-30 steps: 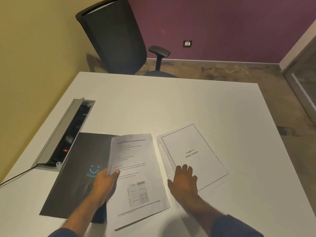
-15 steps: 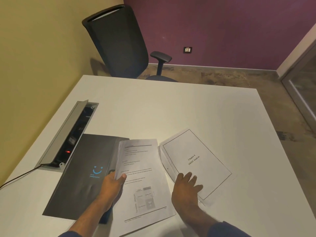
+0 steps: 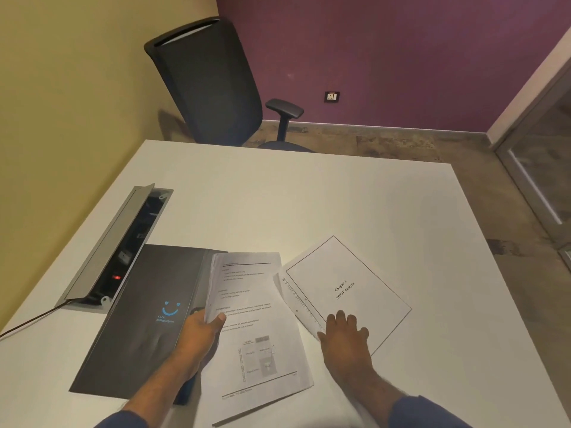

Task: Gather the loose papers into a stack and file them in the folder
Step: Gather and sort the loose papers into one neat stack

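Between the left hand's (image 3: 197, 335) thumb and fingers sits the paper stack (image 3: 256, 335), pinched; the right hand (image 3: 343, 335) lies flat, fingers spread, on the title sheet (image 3: 349, 291).

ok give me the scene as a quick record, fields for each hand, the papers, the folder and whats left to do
left hand: grips the printed stack at its left edge
right hand: flat on the SWOT Analysis sheets
folder: dark, closed, on the table left of the stack
left to do: merge both paper sets, then file
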{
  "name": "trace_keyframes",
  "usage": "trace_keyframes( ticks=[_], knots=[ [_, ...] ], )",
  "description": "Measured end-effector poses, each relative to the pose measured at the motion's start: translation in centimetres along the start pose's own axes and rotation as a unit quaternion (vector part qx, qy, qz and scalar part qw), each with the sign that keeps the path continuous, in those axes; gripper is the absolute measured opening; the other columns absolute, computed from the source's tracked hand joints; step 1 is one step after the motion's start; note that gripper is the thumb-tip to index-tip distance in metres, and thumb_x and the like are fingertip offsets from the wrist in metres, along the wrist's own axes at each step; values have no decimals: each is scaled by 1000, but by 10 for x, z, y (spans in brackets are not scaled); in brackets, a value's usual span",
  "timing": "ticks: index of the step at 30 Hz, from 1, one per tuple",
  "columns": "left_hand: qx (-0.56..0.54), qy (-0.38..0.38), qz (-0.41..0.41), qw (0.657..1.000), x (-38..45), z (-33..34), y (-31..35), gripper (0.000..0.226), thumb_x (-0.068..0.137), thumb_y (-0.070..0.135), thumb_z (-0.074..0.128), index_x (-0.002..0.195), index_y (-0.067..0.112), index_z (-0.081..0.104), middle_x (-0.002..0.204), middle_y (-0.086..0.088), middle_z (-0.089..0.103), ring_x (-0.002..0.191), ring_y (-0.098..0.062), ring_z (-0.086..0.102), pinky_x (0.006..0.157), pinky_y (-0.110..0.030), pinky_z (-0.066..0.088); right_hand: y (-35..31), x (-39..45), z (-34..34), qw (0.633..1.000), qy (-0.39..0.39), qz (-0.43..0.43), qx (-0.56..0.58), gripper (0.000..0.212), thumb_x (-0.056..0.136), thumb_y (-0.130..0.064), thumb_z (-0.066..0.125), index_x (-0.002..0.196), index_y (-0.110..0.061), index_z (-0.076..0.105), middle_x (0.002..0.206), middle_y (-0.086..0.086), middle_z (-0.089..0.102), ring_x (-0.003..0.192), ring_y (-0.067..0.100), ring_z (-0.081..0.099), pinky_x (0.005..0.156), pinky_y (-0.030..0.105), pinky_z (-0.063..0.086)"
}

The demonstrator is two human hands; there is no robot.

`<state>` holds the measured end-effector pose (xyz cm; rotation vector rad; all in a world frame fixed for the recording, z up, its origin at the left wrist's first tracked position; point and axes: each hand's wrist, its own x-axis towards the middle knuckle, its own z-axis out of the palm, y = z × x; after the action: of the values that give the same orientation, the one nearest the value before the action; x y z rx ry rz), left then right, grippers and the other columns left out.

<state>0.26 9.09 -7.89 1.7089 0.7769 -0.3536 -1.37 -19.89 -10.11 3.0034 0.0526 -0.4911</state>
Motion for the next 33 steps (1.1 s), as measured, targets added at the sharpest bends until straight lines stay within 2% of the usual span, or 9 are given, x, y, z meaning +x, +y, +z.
trace_keyframes(
  ticks=[3, 5, 10, 14, 18, 22, 27, 31, 33],
  knots=[
    [-2, -13, 4, 1000, 1, 8, -1, 24, 98, 15, 60, 119, 4, 63, 104, -8, 73, 83, -22, 72, 63, -28, 55, 5, 2, 7, 999, -4, -7, 49, 45, 97, -51, 32, 117, -16, 53, 120, 4, 52, 105, 26, 49, 76, 41, 40],
    [-21, -31, -1, 999, 0, 17, -2, 21, 98, 13, 59, 118, 5, 61, 98, -6, 74, 79, -19, 73, 57, -25, 56, 5, 0, 7, 996, -5, -14, 83, 53, 95, -58, 25, 123, -19, 48, 130, 1, 46, 113, 26, 44, 83, 42, 38],
    [-78, -82, -29, 993, -6, 40, -3, 27, 99, 8, 57, 125, 1, 58, 114, -19, 71, 102, -38, 70, 93, -53, 55, 0, -4, 0, 994, -15, -11, 109, 69, 83, -73, 33, 127, -21, 43, 122, -2, 46, 111, 23, 43, 82, 41, 38],
    [-106, -122, -30, 986, -14, 51, -3, 33, 97, 14, 61, 128, 6, 55, 118, -19, 70, 108, -40, 67, 97, -61, 51, -5, -5, -5, 992, -14, -9, 126, 76, 82, -76, 31, 134, -20, 36, 122, -2, 49, 110, 23, 45, 84, 41, 40],
    [-111, -155, -25, 981, -20, 52, 2, 29, 95, 21, 64, 123, 15, 58, 114, -14, 72, 104, -37, 71, 91, -60, 55, -9, 1, -13, 982, -12, 24, 189, 49, 92, -51, 39, 130, -21, 40, 121, -3, 54, 111, 21, 49, 88, 41, 42],
    [-108, -161, -26, 981, -25, 51, 4, 27, 98, 20, 61, 124, 17, 57, 116, -13, 73, 106, -35, 71, 92, -58, 56, -11, 13, -22, 966, -18, 98, 239, 30, 84, -14, 42, 111, -20, 52, 105, -3, 60, 102, 22, 56, 86, 39, 45],
    [-98, -119, -26, 988, -25, 55, 7, 26, 99, 20, 58, 124, 13, 56, 113, -15, 71, 100, -36, 71, 88, -56, 58, -4, 24, -28, 936, 21, 170, 308, 19, 86, -8, 41, 89, -18, 57, 90, -1, 67, 82, 25, 65, 79, 36, 53],
    [-77, -69, -9, 995, -27, 58, 10, 24, 100, 24, 56, 122, 14, 57, 105, -8, 72, 89, -27, 71, 62, -34, 58, -12, 21, -39, 904, 114, 181, 370, 22, 81, -1, 40, 74, -17, 54, 76, -2, 65, 67, 22, 63, 64, 37, 57],
    [-70, -61, 4, 996, -29, 60, 12, 24, 100, 26, 56, 121, 15, 57, 104, -7, 72, 88, -25, 70, 58, -29, 55, -18, 21, -47, 901, 136, 163, 378, 21, 82, -2, 39, 75, -16, 54, 76, 0, 65, 67, 22, 63, 62, 36, 56]
  ],
)
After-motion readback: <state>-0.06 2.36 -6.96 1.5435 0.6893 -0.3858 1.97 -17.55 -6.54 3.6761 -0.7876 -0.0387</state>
